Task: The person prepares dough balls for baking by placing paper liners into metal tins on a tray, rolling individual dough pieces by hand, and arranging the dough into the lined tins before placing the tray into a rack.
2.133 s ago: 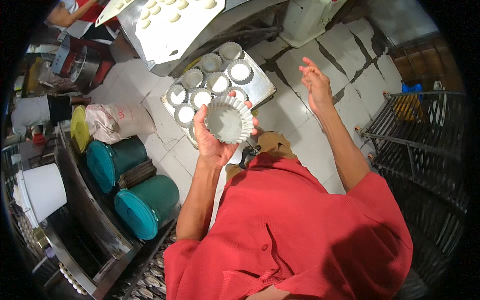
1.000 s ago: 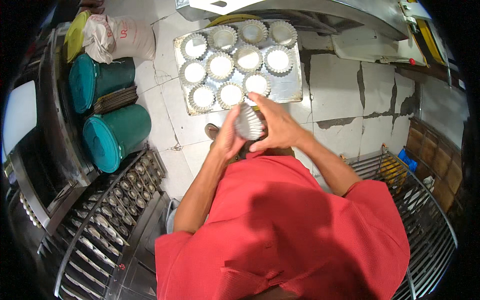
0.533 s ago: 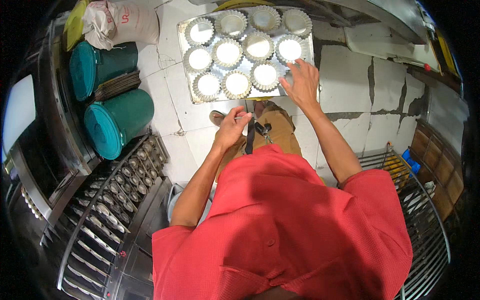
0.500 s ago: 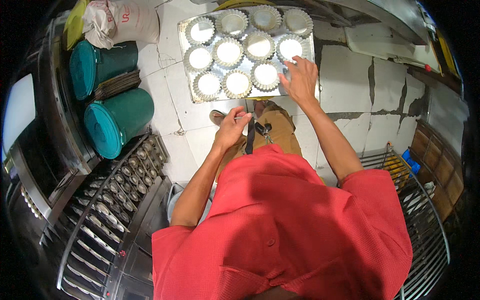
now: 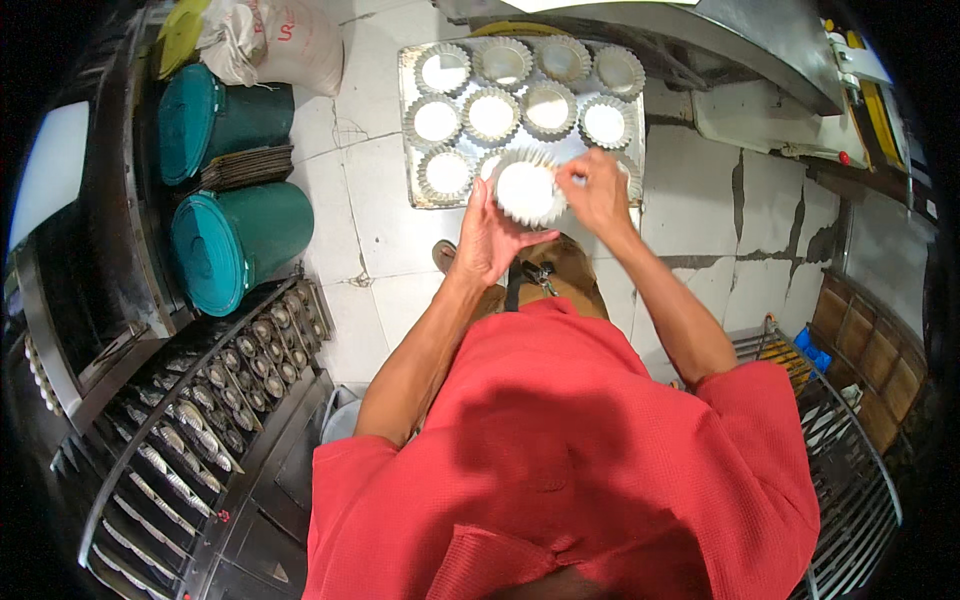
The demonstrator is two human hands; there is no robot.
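Note:
A fluted metal tin (image 5: pixel 527 192) with a bright white round bottom is raised above the near part of the tray. My left hand (image 5: pixel 490 235) cradles it from the left and below, fingers wrapped round it. My right hand (image 5: pixel 595 195) pinches at the tin's right rim; whether anything small is between those fingertips is too small to tell. The metal tray (image 5: pixel 412 72) bears several more fluted tins (image 5: pixel 438 120), many with white round bottoms; the nearest ones are partly hidden behind my hands and the held tin.
Green lidded bins (image 5: pixel 210 250), a pale sack (image 5: pixel 300 55) and a rack (image 5: pixel 180 450) of small molds line the left side. A metal rack (image 5: pixel 850 480) stands at lower right, brown panels (image 5: pixel 860 360) behind it. A steel counter edge (image 5: pixel 790 50) crosses the upper right.
Half a second ago my right hand was reaching onto the tray and my left was without a tin. Now both hands are on a tin raised off the tray's near part.

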